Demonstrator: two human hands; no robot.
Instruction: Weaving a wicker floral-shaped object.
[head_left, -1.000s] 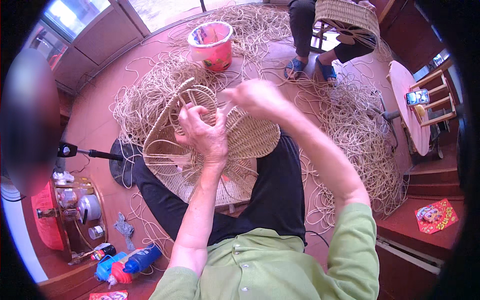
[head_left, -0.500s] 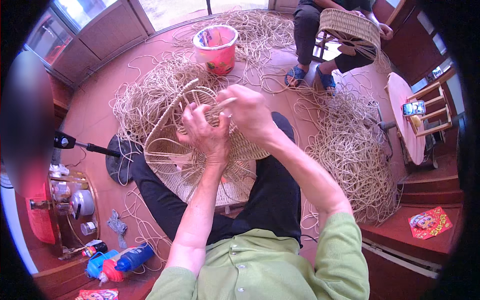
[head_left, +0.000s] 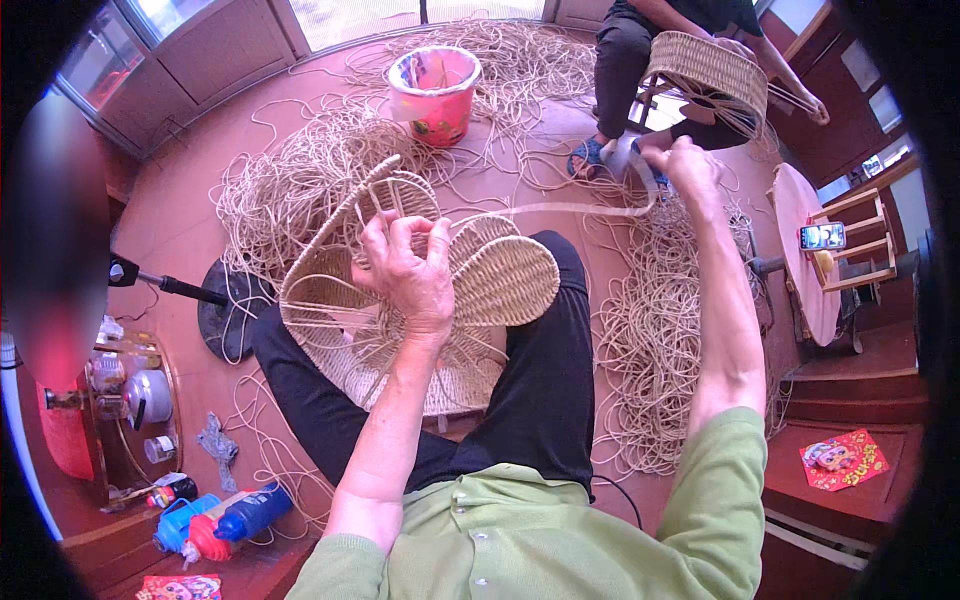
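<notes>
A woven straw basket (head_left: 330, 375) with rounded, petal-like lobes (head_left: 512, 280) rests across my lap between my legs. Over its upper part, my left hand (head_left: 410, 275) is closed, thumb and forefinger pinching a pale cord where it meets the weave. From there the cord (head_left: 570, 209) stretches right, then loops up to my right hand (head_left: 688, 172). That hand is raised far out to the right, closed on the cord and slightly blurred. Loose strands cross the basket's open left side. The cord's end cannot be made out.
Heaps of loose cord (head_left: 660, 370) cover the floor at right and behind the basket. A pink bucket (head_left: 440, 105) stands beyond. Another person at upper right holds a woven basket (head_left: 705, 75). A black stand base (head_left: 235, 310) is at left; bottles (head_left: 255, 512) lie lower left.
My right hand has swung from beside my left hand out to the far right, drawing the cord along. My left hand stays at the basket. The lobes on the right are now uncovered.
</notes>
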